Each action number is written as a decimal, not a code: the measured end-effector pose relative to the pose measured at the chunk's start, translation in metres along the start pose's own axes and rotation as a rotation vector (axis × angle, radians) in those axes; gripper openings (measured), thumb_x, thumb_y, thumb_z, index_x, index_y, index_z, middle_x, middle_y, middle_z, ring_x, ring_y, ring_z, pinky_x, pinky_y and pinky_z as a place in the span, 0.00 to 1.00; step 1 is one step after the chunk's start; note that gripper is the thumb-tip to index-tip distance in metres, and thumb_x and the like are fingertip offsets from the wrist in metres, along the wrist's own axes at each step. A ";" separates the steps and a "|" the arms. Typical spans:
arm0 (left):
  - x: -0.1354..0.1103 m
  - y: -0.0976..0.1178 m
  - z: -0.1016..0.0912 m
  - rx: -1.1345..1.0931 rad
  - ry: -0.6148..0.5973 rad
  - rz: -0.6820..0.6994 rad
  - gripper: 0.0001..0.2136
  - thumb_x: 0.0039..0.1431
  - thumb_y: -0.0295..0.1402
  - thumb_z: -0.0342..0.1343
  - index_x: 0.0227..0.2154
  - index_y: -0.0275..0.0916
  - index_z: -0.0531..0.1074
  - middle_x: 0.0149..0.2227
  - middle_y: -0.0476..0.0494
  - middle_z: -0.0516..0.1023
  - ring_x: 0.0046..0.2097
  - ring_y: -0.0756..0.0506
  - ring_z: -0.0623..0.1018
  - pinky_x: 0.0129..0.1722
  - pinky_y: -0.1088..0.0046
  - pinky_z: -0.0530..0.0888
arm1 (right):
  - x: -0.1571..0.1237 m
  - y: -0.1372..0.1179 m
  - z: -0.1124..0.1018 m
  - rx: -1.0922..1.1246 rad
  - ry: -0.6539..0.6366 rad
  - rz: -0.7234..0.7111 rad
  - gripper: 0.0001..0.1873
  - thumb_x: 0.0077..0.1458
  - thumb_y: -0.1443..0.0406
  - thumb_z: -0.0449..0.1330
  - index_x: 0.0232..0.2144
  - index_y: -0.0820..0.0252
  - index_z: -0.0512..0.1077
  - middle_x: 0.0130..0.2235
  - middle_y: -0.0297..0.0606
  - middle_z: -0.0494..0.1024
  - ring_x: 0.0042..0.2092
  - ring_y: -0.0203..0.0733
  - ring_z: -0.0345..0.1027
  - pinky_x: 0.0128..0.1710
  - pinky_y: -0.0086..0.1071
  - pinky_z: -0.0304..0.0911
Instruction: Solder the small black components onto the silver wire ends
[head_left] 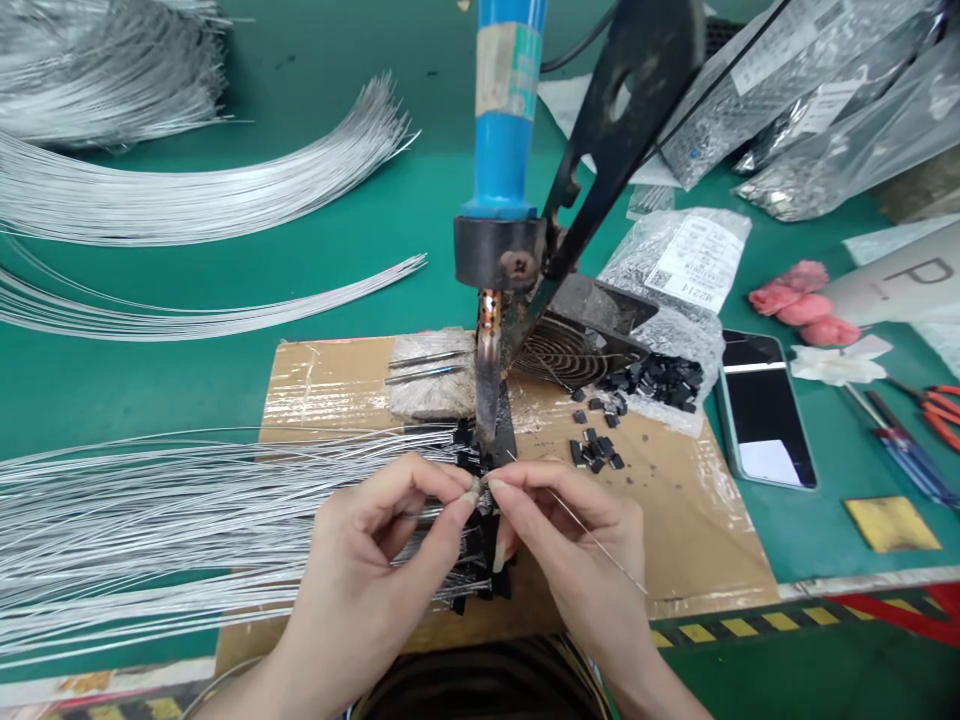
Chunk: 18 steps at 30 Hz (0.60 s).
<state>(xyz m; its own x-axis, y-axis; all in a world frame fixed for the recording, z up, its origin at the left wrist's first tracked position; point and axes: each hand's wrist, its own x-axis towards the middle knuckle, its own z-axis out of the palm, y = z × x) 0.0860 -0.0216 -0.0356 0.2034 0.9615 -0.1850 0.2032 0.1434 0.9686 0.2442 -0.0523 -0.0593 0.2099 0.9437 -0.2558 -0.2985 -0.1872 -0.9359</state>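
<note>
My left hand (pixel 375 560) and my right hand (pixel 577 540) meet in a pinch just below the tip of a soldering iron (pixel 487 390), which hangs point down in a black stand with a blue handle (pixel 506 110). Between the fingertips sits a small black component (pixel 480 480) with a thin wire end. A strand of solder wire (pixel 600 545) runs through my right hand toward the joint. Under my hands lies a row of wires (pixel 150 520) with black parts fitted on their ends.
A cardboard mat (pixel 675 500) covers the green bench. Loose black components (pixel 652 380) spill from a plastic bag. A phone (pixel 765 410), screwdriver (pixel 900 450), red pliers (pixel 937 405) and pink lumps (pixel 802 300) lie right. More wire bundles (pixel 187 190) lie far left.
</note>
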 end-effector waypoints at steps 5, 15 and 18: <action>0.001 0.000 0.000 -0.049 -0.015 -0.014 0.07 0.62 0.24 0.63 0.30 0.43 0.80 0.35 0.50 0.87 0.34 0.50 0.84 0.33 0.82 0.77 | 0.000 0.001 0.000 0.005 -0.016 -0.010 0.03 0.60 0.65 0.71 0.34 0.52 0.86 0.26 0.30 0.79 0.23 0.29 0.73 0.24 0.20 0.72; 0.002 0.011 0.003 -0.052 0.017 -0.131 0.07 0.60 0.27 0.64 0.27 0.41 0.80 0.34 0.49 0.86 0.33 0.50 0.82 0.32 0.81 0.75 | 0.000 0.002 -0.001 0.016 -0.021 -0.007 0.04 0.61 0.66 0.71 0.34 0.51 0.86 0.27 0.29 0.79 0.23 0.28 0.73 0.25 0.18 0.71; 0.003 0.012 0.003 -0.058 -0.006 -0.126 0.07 0.60 0.26 0.64 0.27 0.41 0.80 0.34 0.49 0.86 0.33 0.50 0.81 0.31 0.81 0.73 | 0.001 0.001 -0.001 0.009 -0.018 -0.011 0.04 0.60 0.66 0.71 0.34 0.51 0.86 0.26 0.29 0.78 0.22 0.28 0.73 0.24 0.19 0.71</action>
<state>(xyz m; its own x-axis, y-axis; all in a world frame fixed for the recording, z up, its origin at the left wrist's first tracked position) 0.0923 -0.0176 -0.0254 0.1859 0.9335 -0.3066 0.1720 0.2763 0.9456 0.2450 -0.0519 -0.0609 0.1965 0.9505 -0.2405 -0.3045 -0.1740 -0.9365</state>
